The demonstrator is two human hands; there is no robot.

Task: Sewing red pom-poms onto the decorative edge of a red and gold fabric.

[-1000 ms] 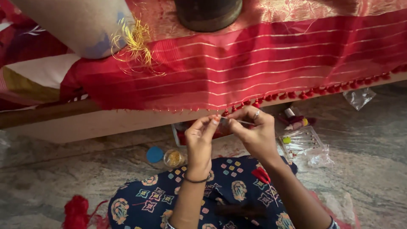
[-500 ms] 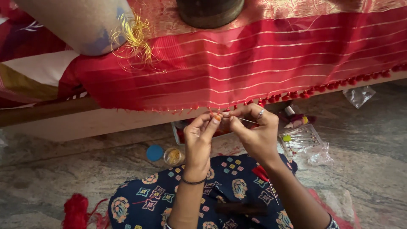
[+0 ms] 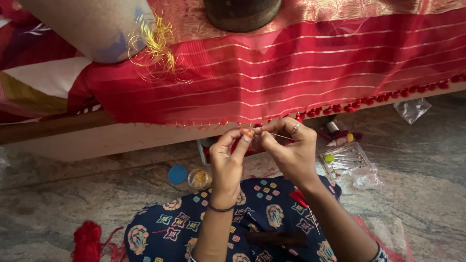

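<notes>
A red cloth with thin gold stripes (image 3: 272, 73) hangs over a low wooden edge, its lower hem lined with small red tassels (image 3: 388, 99). My left hand (image 3: 228, 160) pinches the hem between thumb and forefinger. Touching it from the right, my right hand (image 3: 289, 148), with a ring on one finger, holds a thin needle (image 3: 281, 136) at the same spot on the hem. Both hands work just below the cloth, above my lap in a dark blue patterned garment (image 3: 262, 218).
On the stone floor lie a blue lid (image 3: 177, 174), a small open jar of gold beads (image 3: 199, 178), a clear box of pins (image 3: 345, 158), thread spools (image 3: 337, 132), a plastic bag (image 3: 411, 109) and red thread (image 3: 87, 240). A dark round pot (image 3: 241, 13) stands on the cloth.
Both hands have risen slightly toward the hem and stay pressed together there; the fingers have shifted a little around the needle.
</notes>
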